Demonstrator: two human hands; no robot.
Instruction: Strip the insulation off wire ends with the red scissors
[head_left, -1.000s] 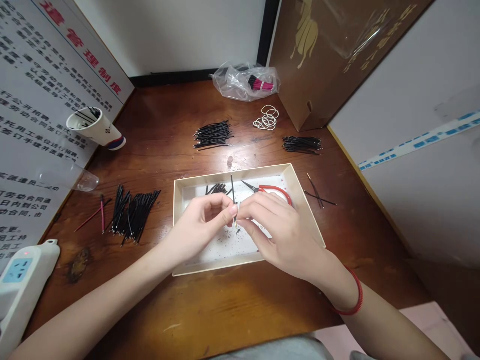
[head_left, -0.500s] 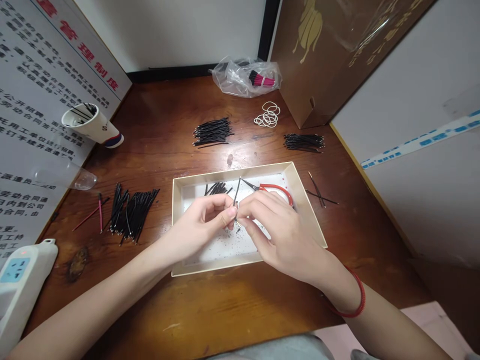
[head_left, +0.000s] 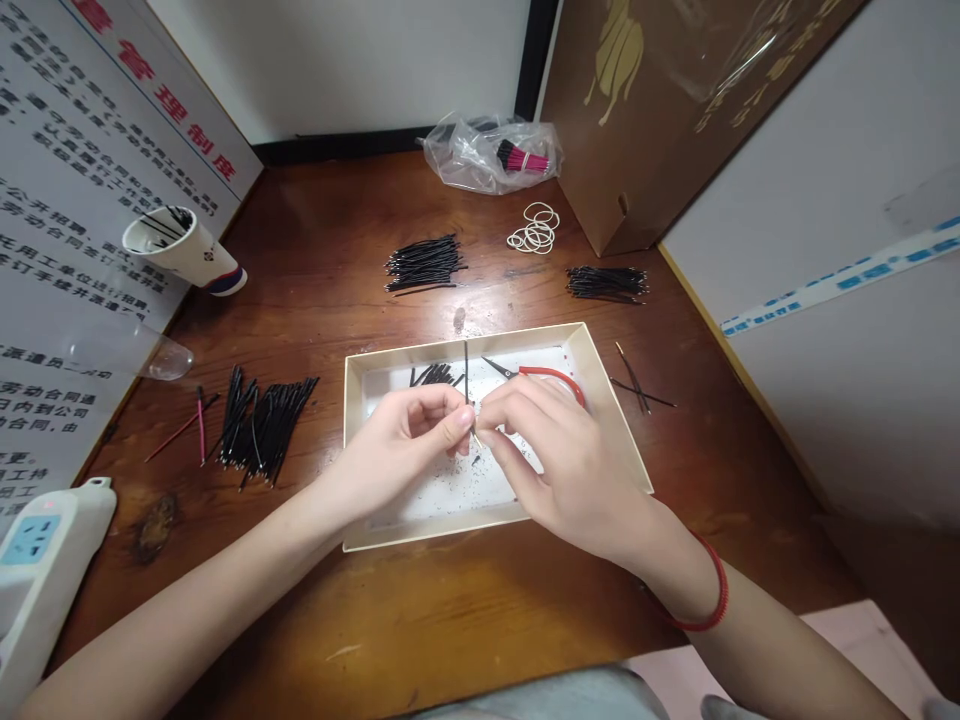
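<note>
Both my hands meet over a shallow cream tray (head_left: 360, 455) on the wooden desk. My left hand (head_left: 405, 445) and my right hand (head_left: 559, 455) pinch the lower end of one short black wire (head_left: 466, 370), which stands nearly upright between the fingertips. Red-handled snips (head_left: 544, 376) lie in the tray just behind my right hand. A few black wires (head_left: 433, 376) lie in the tray's far part, and tiny dark bits speckle its white floor.
Piles of black wires lie at left (head_left: 262, 420), centre back (head_left: 426, 264) and right back (head_left: 606, 284). Rubber bands (head_left: 534, 232), a plastic bag with pink wires (head_left: 491, 155), a tipped paper cup (head_left: 180, 250), a power strip (head_left: 41, 560) and a brown board (head_left: 660, 100) surround the tray.
The wire's upper end swung from upright to leaning right and back to upright while both hands kept their pinch. The hands hardly shifted.
</note>
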